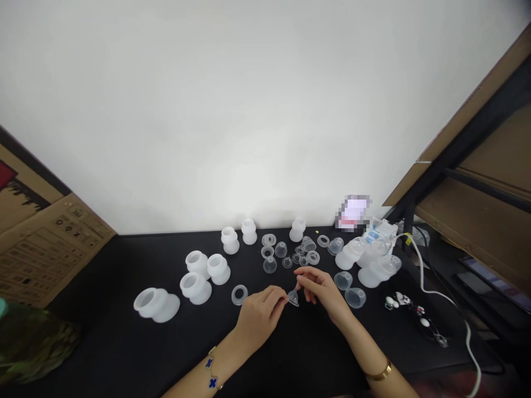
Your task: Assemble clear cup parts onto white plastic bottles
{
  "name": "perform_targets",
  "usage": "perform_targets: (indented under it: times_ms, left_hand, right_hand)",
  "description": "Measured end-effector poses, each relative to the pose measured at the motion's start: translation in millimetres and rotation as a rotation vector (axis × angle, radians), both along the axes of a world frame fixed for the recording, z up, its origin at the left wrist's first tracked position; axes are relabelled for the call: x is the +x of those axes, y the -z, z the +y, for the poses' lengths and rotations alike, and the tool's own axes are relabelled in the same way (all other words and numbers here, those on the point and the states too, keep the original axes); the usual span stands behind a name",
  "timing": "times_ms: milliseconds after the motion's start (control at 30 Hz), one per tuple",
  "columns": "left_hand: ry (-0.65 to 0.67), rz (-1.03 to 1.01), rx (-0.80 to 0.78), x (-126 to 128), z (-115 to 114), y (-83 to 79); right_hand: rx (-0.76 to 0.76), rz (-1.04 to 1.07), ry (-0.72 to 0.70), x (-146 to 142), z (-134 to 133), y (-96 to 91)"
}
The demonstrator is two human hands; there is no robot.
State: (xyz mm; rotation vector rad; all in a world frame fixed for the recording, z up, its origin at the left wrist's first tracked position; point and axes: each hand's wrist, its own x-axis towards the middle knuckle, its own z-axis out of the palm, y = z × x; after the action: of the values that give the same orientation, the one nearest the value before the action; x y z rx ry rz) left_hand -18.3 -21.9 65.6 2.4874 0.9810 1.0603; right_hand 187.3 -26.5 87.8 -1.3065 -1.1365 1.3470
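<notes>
A clear bottle nipple (pixel 293 298) is held between my two hands, low over the black table. My left hand (pixel 259 312) pinches the rim of its base from the left. The thumb and fingertips of my right hand (pixel 321 290) close on its narrow tip from the right. A translucent ring (pixel 239 294) lies just left of my left hand. Beyond my fingers are several loose clear parts, among them a domed cap (pixel 269 265), another nipple (pixel 287 262) and a collar ring (pixel 313 257). Two clear caps, one of them a tilted cap (pixel 355 298), rest right of my right hand.
Several open white bottles, including a bottle (pixel 161 304), stand on the left of the black table (pixel 124 354). Capped bottles (pixel 373 272) cluster at right near a white cable (pixel 431 290), a beaded strap (pixel 417 315) and a phone (pixel 352 213). Cardboard (pixel 62 249) stands at left.
</notes>
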Motion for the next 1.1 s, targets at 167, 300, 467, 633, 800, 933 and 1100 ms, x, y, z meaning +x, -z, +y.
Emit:
perform_targets:
  times_ms: [167, 300, 467, 633, 800, 933, 1100]
  left_hand:
    - [-0.058, -0.057, -0.043, -1.2, 2.0, -2.1]
    - [-0.123, -0.051, -0.085, -1.5, 3.6, -0.9]
    - [-0.148, -0.045, -0.141, -1.9, 3.8, -0.2]
    - [-0.172, -0.051, -0.158, -1.6, 3.2, -1.5]
    - [-0.18, -0.038, -0.177, -0.7, 3.0, -0.8]
    - [-0.19, -0.035, -0.193, -0.3, 3.4, -0.1]
    - [-0.19, -0.048, -0.188, -0.5, 3.2, -1.0]
  right_hand:
    - [0.078, -0.142, -0.026, 0.1, 0.7, 9.1]
    - [0.229, -0.449, -0.019, -3.4, -3.0, 11.5]
    - [0.337, -0.653, -0.073, -7.3, -7.6, 6.5]
    - [0.412, -0.721, -0.122, -7.3, -8.5, 5.7]
    - [0.451, -0.793, -0.159, -7.2, -10.7, 4.1]
    - [0.465, -0.84, -0.175, -6.9, -12.2, 3.8]
    - [0.473, -0.889, -0.174, -8.0, -12.4, 4.9]
